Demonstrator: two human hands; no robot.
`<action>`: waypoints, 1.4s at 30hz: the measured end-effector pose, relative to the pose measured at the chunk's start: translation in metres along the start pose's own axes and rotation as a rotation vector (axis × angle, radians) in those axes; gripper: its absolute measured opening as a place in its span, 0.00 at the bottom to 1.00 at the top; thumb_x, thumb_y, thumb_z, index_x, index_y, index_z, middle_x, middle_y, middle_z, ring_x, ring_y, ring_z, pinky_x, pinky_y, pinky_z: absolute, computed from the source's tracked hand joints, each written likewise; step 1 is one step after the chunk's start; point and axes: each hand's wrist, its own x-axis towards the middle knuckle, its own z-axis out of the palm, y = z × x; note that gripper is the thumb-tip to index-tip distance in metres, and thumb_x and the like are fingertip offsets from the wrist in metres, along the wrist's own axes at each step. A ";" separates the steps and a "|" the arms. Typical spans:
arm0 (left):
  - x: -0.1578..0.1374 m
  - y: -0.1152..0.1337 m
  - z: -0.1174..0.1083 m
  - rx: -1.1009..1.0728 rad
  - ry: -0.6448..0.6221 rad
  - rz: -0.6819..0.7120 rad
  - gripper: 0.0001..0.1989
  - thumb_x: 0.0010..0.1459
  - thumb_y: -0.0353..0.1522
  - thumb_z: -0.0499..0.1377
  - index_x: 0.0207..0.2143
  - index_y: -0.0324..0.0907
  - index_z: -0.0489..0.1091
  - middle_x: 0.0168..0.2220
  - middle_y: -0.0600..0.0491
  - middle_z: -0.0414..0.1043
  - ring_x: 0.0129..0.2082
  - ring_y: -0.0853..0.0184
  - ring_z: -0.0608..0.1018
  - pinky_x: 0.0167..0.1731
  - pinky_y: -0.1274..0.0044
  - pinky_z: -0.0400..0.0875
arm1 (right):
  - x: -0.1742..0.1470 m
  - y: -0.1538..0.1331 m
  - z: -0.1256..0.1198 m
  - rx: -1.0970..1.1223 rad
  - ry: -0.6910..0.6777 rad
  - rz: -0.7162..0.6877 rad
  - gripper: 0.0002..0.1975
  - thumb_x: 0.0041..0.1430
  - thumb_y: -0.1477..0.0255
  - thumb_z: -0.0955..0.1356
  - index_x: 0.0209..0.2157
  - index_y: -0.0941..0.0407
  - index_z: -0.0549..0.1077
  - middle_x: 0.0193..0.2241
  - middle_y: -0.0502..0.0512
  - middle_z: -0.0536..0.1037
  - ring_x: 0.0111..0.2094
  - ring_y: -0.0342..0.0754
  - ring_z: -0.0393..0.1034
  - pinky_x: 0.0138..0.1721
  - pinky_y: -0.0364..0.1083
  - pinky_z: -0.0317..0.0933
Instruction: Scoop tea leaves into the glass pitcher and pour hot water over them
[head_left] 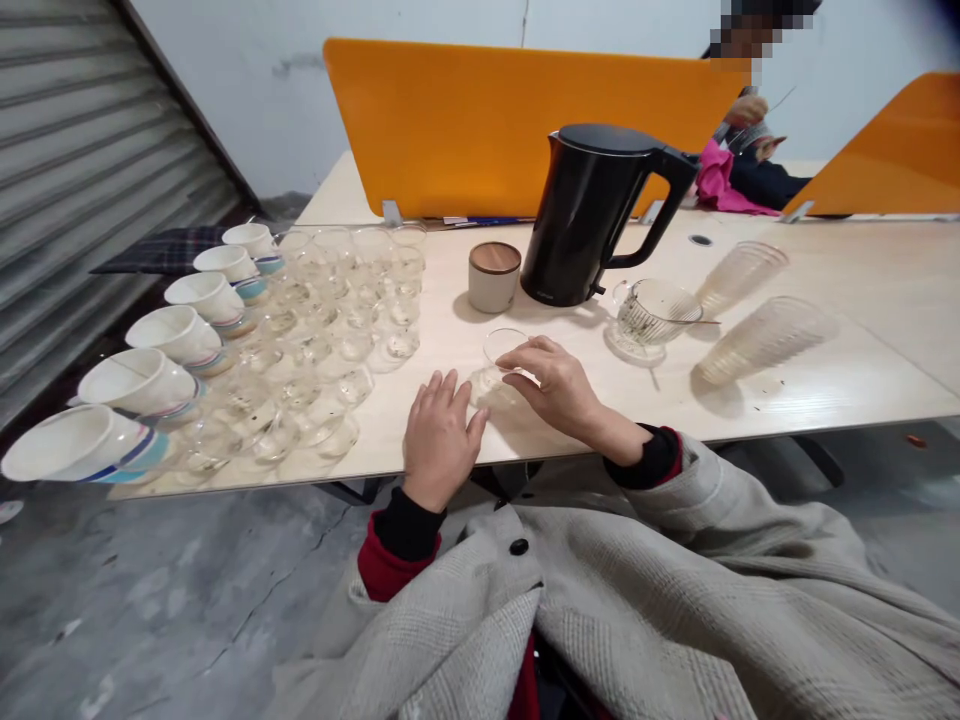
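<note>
Nearest the camera, grey woven coat sleeves with black and red cuffs lead to two bare hands at the front edge of a pale wooden table (825,390). The left hand (441,435) lies flat, palm down, fingers together and slightly curled, just beside a small clear glass cup (501,362). The right hand (559,385) curves over that cup, fingertips touching its rim and side in a loose pinch. The cup stands upright near the table's front edge, round and thin-walled; it looks empty.

To the left, rows of similar small clear glasses (330,320) cover the table, and along their outer side runs a line of white ceramic cups (180,335) with coloured stripes, tipped on their sides, their insides bare.

To the right, two ribbed clear tumblers (761,340) lie on their sides, and a ribbed glass pitcher (652,312) with a strainer-like insert stands upright. Beyond the hands stand a squat white canister (493,280) with a round wooden lid and a matte black kettle (592,215), lid closed. Behind these rises a smooth orange divider (487,120), and past it another person's hands (750,120) hold something indistinct.
</note>
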 end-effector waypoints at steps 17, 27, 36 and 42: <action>-0.001 0.000 0.003 0.008 0.016 0.004 0.22 0.72 0.39 0.57 0.62 0.37 0.74 0.69 0.36 0.71 0.72 0.44 0.70 0.71 0.51 0.65 | 0.103 0.079 -0.020 -0.097 0.063 0.220 0.38 0.65 0.47 0.71 0.69 0.53 0.69 0.67 0.67 0.73 0.66 0.71 0.68 0.66 0.70 0.64; -0.002 0.002 0.001 -0.023 0.021 0.004 0.21 0.73 0.39 0.56 0.62 0.39 0.74 0.68 0.37 0.72 0.72 0.45 0.70 0.71 0.52 0.65 | 0.145 0.114 0.036 -0.099 0.038 0.240 0.38 0.59 0.49 0.76 0.65 0.52 0.71 0.60 0.66 0.74 0.62 0.66 0.70 0.67 0.64 0.65; -0.002 0.000 0.005 -0.060 0.057 0.009 0.21 0.72 0.38 0.58 0.61 0.37 0.75 0.67 0.36 0.73 0.71 0.43 0.71 0.70 0.49 0.66 | 0.107 0.094 -0.020 -0.211 0.178 0.257 0.41 0.59 0.55 0.76 0.68 0.57 0.67 0.62 0.69 0.70 0.66 0.67 0.64 0.70 0.67 0.60; -0.004 -0.008 0.007 -0.234 0.265 0.064 0.18 0.73 0.39 0.59 0.57 0.37 0.77 0.61 0.37 0.79 0.66 0.46 0.77 0.65 0.52 0.74 | 0.033 0.014 -0.103 -0.287 0.262 0.206 0.35 0.63 0.54 0.76 0.67 0.52 0.70 0.61 0.67 0.73 0.64 0.67 0.65 0.68 0.73 0.60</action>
